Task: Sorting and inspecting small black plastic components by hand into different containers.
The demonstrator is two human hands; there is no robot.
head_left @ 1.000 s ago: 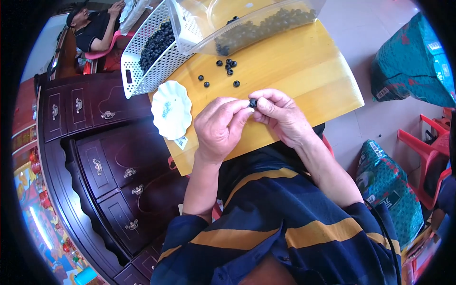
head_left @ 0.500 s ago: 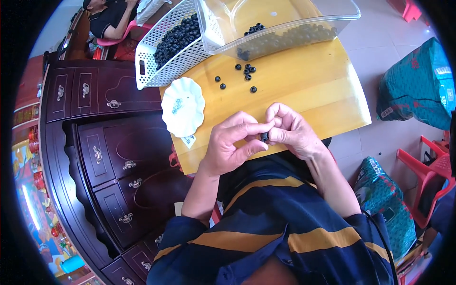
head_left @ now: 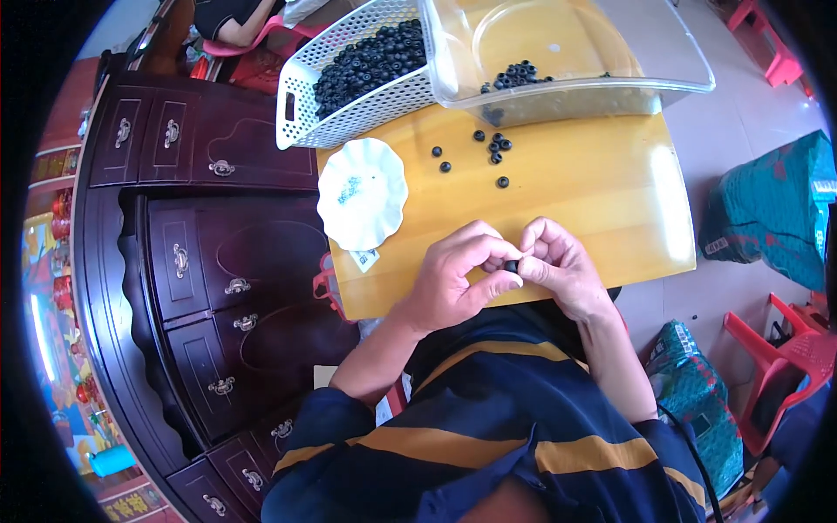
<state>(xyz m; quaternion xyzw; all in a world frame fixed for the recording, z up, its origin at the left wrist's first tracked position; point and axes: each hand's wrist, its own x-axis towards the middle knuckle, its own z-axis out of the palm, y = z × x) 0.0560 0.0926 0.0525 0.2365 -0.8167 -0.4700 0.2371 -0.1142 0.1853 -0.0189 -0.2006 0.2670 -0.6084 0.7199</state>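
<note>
Close to the table's near edge, my two hands meet around a small black ring-shaped piece point(head_left: 512, 266) with a hole. My left hand point(head_left: 455, 277) has its thumb and fingers closed against one side of it. Thumb and bent fingers of my right hand point(head_left: 565, 277) pinch the other side. Whether anything smaller is between the fingertips cannot be made out. Several similar loose black pieces point(head_left: 496, 158) lie on the yellow wooden table point(head_left: 602, 192) beyond my hands. To the left, a white scalloped dish point(head_left: 384, 222) holds tiny pale bluish bits point(head_left: 351, 188).
A white perforated basket point(head_left: 370, 112) heaped with black pieces stands at the far left of the table. Beside it, a clear plastic bin point(head_left: 602, 84) contains more pieces. Dark wooden drawers point(head_left: 235, 248) flank the left; teal sacks point(head_left: 767, 209) and a red stool point(head_left: 785, 353) stand right.
The whole view has shifted, so the table and hands appear farther right and slightly lower. Both hands stay together on the black piece, with only slight finger movement.
</note>
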